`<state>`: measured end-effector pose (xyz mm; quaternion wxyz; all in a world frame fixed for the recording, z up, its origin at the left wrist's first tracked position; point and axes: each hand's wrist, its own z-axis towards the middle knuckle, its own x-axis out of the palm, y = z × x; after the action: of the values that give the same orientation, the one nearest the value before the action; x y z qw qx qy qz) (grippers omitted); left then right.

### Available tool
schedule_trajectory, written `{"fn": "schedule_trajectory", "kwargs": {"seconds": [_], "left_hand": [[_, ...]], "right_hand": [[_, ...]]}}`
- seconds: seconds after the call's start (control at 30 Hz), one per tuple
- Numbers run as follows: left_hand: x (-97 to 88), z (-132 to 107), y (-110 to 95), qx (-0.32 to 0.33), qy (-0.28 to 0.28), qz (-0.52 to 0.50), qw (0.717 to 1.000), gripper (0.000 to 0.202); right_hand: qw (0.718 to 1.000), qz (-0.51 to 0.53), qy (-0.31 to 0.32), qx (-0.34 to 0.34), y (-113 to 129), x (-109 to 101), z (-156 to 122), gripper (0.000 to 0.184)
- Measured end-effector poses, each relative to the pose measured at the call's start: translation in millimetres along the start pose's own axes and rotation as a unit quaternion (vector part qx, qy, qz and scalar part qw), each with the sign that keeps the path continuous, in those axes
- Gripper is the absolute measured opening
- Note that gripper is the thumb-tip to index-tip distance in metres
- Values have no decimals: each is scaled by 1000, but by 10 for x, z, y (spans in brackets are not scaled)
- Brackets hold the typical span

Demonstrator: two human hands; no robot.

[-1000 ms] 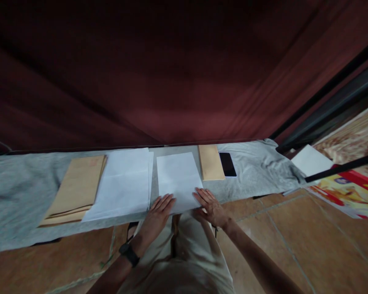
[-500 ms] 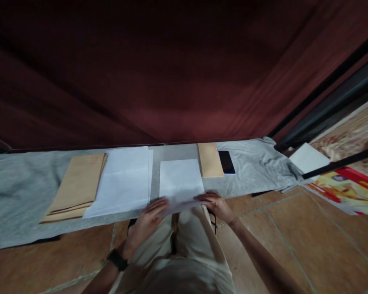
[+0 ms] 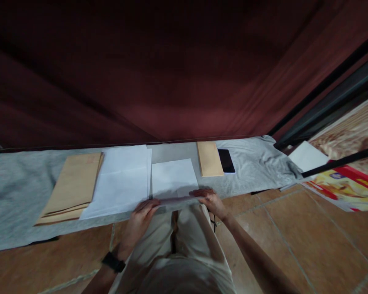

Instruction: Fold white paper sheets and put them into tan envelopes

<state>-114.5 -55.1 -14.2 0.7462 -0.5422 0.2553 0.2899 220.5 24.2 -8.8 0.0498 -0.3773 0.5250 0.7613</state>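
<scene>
A white sheet of paper (image 3: 173,176) lies on the grey cloth (image 3: 15,192) right in front of me, its near edge lifted off the cloth. My left hand (image 3: 141,216) pinches the near left corner of that edge. My right hand (image 3: 210,199) pinches the near right corner. Both hands are closed on the sheet. A black watch sits on my left wrist.
Left of the sheet lie a stack of white paper (image 3: 122,181) and a pile of brown envelopes (image 3: 72,188). To the right are one brown envelope (image 3: 209,159) and a dark phone (image 3: 225,160). A dark red curtain hangs behind. Tiled floor and a colourful box (image 3: 343,185) lie at right.
My hands went from lying flat on the sheet to gripping its near edge and lifting it. The sheet slid slightly towards me and left.
</scene>
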Motion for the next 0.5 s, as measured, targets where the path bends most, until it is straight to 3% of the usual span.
{"fn": "schedule_trajectory", "kwargs": {"seconds": [0.2, 0.33, 0.5], "left_hand": [[-14, 36, -52, -47, -27, 34, 998, 38], [75, 233, -38, -142, -71, 49, 986, 37], [98, 416, -102, -231, -41, 41, 971, 33]], "right_hand": [[998, -1, -26, 58, -45, 71, 109, 26], [991, 7, -38, 130, -44, 96, 248, 32], [962, -123, -20, 242, 28, 141, 414, 33]]}}
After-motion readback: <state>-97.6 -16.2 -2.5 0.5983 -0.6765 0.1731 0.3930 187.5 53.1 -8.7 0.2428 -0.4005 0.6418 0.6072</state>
